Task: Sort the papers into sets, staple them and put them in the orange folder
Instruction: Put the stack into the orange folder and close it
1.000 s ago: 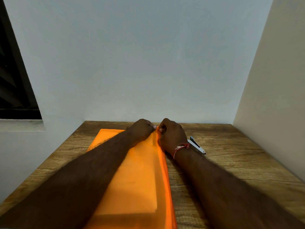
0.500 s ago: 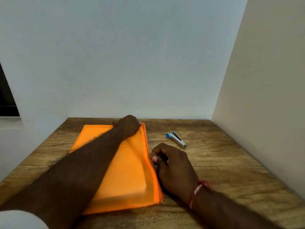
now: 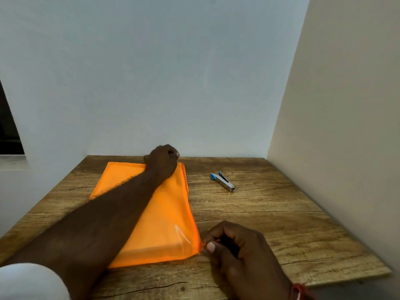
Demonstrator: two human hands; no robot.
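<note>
Orange folder (image 3: 164, 217) flat on my wooden worktop (image 3: 270, 215), left hand (image 3: 162, 163) fisted on its far corner, right hand (image 3: 233, 245) pinching its near right corner, stapler (image 3: 223, 181) lying apart.

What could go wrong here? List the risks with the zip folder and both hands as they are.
1. The right hand pinches at the near right corner of the orange folder; a hard pull could strain that corner.
2. Only the left hand pins the far end, so the folder may slide or bunch.
3. The stapler lies loose nearby; a sweeping arm might knock it.
</note>
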